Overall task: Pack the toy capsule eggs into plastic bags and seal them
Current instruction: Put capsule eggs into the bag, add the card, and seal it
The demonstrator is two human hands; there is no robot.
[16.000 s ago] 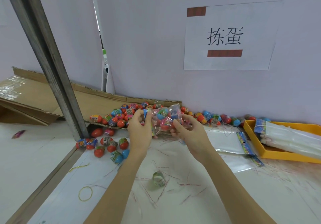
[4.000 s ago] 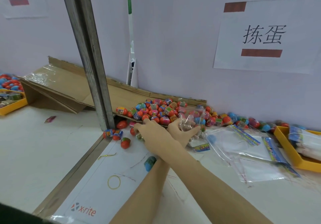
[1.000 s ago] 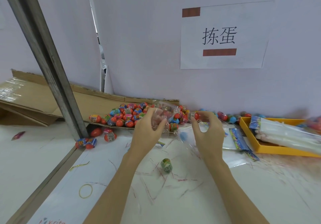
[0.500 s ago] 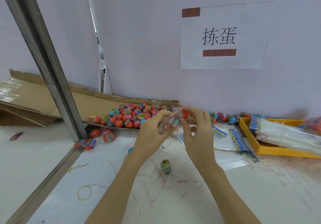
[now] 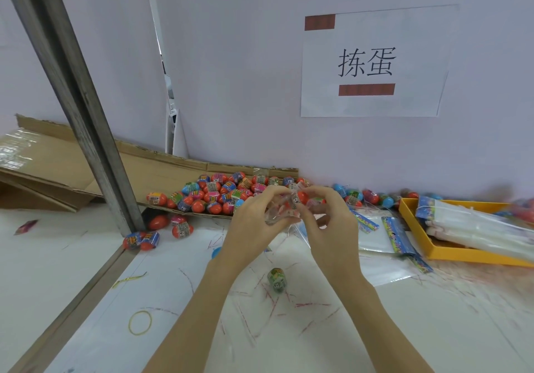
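Hands pinching a clear bag above the egg pile

Hands meet over the middle of the white surface (image 5: 375, 329), fingers curled toward each other. The left hand (image 5: 254, 222) and the right hand (image 5: 329, 228) both pinch a crumpled clear plastic bag (image 5: 278, 213) held between them, just in front of the egg pile. At the bag's top, between the fingertips of both hands, sits a red toy capsule egg with a printed band (image 5: 299, 199); whether it lies inside the bag or just behind it cannot be told.

Behind the hands, a heap of red, blue, pink and green toy capsule eggs (image 5: 219, 193) rests on a flattened brown cardboard sheet (image 5: 57, 167) against the pale wall. More eggs trail along the wall to the right (image 5: 364, 196), and a few lie loose at the foot of a slanted grey metal post (image 5: 75, 89), among them a pair with blue bands (image 5: 141, 239). A single green capsule egg (image 5: 277, 278) lies alone on the surface, near the wrists.

To the right of the hands, flat clear bags with colourful printed header strips (image 5: 387, 236) lie spread on the surface, beside a yellow plastic tray (image 5: 413, 225) that holds bundled stacks of bags (image 5: 474, 222). A yellow rubber band (image 5: 140, 323) lies on the surface at lower left. Thin red scribble marks cover the surface around the arms. A white paper sign with black characters and two red-brown bars (image 5: 372, 63) is fixed to the wall.
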